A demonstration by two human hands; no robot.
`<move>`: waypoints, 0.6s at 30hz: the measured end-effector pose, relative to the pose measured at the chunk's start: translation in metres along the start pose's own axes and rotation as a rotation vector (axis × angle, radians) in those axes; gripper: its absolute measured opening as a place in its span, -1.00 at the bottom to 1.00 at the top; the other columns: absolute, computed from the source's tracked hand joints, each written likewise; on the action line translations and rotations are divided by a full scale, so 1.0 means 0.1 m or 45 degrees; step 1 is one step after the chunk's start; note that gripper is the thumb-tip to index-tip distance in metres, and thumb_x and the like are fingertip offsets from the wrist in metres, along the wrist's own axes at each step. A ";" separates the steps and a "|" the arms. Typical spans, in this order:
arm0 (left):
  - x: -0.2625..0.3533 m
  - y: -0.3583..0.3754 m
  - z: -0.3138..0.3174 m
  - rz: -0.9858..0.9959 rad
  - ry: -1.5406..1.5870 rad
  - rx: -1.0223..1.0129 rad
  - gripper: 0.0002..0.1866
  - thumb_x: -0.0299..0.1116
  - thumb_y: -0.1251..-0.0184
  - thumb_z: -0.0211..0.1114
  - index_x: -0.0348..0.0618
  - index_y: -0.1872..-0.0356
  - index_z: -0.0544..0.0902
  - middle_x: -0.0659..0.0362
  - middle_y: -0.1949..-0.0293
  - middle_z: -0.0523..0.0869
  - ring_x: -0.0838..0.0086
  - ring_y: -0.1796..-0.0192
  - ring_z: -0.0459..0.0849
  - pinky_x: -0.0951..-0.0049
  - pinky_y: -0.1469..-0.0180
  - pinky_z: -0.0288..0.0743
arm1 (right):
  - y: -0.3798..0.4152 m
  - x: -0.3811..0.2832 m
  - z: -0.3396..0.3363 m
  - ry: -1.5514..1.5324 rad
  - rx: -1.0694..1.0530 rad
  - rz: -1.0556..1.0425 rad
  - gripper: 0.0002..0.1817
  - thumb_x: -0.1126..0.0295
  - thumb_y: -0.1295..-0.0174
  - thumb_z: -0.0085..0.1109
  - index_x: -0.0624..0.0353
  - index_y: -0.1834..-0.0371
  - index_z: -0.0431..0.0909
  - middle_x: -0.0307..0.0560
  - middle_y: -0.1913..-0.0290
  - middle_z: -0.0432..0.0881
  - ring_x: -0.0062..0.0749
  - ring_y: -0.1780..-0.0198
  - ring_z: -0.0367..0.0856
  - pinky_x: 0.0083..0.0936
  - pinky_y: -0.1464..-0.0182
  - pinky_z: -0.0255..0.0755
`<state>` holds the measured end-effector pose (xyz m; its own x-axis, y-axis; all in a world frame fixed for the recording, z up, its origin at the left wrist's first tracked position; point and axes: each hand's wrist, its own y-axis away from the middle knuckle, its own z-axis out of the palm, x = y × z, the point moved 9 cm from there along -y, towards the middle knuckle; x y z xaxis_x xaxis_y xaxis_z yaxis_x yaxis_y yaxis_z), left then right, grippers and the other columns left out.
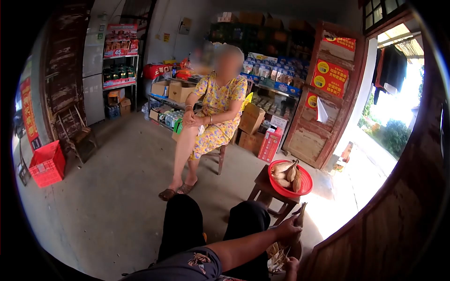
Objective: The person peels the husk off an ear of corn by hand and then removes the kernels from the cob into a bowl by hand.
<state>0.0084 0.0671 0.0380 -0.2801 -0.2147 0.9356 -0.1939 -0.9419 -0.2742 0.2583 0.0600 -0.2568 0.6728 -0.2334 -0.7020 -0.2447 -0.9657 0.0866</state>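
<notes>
My left hand (288,229) reaches across to the right and is closed around an ear of corn in its dry husk (301,220), which points upward. Lower down, my right hand (291,266) is curled beside a round container (298,251) of loose corn husks (277,256). What its fingers hold, if anything, is hidden. Just beyond my hands, a red plastic basket (308,182) with several husk-covered ears of corn (287,174) rests on a small wooden stool (264,181).
A person in a yellow floral dress (218,98) sits facing me, hands on one knee. Behind are stocked shelves (276,91). A red crate (47,164) and a wooden chair (75,129) stand at the left. A wooden door (314,136) stands by the bright doorway.
</notes>
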 end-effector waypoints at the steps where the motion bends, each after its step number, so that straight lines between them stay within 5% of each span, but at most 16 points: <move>1: -0.08 -0.03 -0.05 0.001 -0.005 0.002 -0.53 -0.34 -0.10 0.38 -0.29 -0.02 0.47 0.10 0.20 0.62 0.41 0.16 0.56 0.40 0.01 0.49 | 0.07 -0.11 -0.07 -0.003 -0.003 -0.003 -0.80 0.31 -0.04 0.34 0.25 0.43 0.71 -0.06 0.51 0.69 -0.41 0.50 0.62 -0.39 0.32 0.53; 4: -0.29 -0.05 -0.14 -0.098 -0.236 0.085 -0.44 -0.32 -0.06 0.39 -0.33 -0.09 0.47 0.03 0.14 0.66 0.34 0.09 0.62 0.38 -0.04 0.49 | 0.42 -1.03 -0.59 -0.158 -0.015 -0.007 -0.76 0.29 0.00 0.40 0.25 0.37 0.71 -0.03 0.47 0.70 -0.37 0.42 0.65 -0.39 0.26 0.55; 6: -0.30 -0.01 -0.13 -0.162 -0.429 0.081 -0.38 -0.29 -0.01 0.40 -0.35 -0.13 0.48 -0.05 0.08 0.68 0.27 0.00 0.65 0.35 -0.10 0.49 | 0.20 -1.23 -0.71 -0.339 0.098 -0.344 -0.75 0.30 -0.09 0.38 0.25 0.27 0.67 -0.09 0.41 0.68 -0.41 0.37 0.64 -0.47 0.26 0.54; 10: -0.32 0.04 0.07 -0.273 -0.474 -0.203 -0.34 -0.22 0.08 0.41 -0.34 -0.11 0.54 -0.16 0.03 0.66 0.15 -0.05 0.65 0.31 -0.13 0.50 | 0.75 -2.44 -1.22 -1.078 -0.254 -0.423 -0.75 0.29 -0.31 0.25 0.27 0.14 0.60 -0.15 0.31 0.67 -0.51 0.30 0.62 -0.58 0.24 0.51; 12: -0.24 0.08 0.15 -0.215 -0.589 -0.216 -0.34 -0.22 0.09 0.40 -0.33 -0.11 0.54 -0.16 0.03 0.66 0.15 -0.05 0.65 0.31 -0.12 0.51 | 0.78 -2.51 -1.13 -1.301 -0.509 -0.369 -0.74 0.27 -0.41 0.15 0.26 0.09 0.58 -0.18 0.31 0.67 -0.56 0.33 0.60 -0.62 0.27 0.49; 18: -0.18 0.09 0.17 -0.199 -0.552 -0.345 -0.41 -0.27 0.06 0.37 -0.38 -0.06 0.56 -0.06 0.07 0.69 0.29 0.00 0.66 0.36 -0.07 0.52 | 0.89 -2.70 -1.16 -1.241 -0.448 -0.406 -0.78 0.34 -0.38 0.16 0.32 0.16 0.60 -0.17 0.30 0.67 -0.53 0.29 0.61 -0.63 0.25 0.49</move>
<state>0.0276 0.0582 0.0226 0.1745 -0.2181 0.9602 -0.4539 -0.8832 -0.1181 0.1363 0.0239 0.0222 -0.2121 0.0746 -0.9744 0.1618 -0.9806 -0.1103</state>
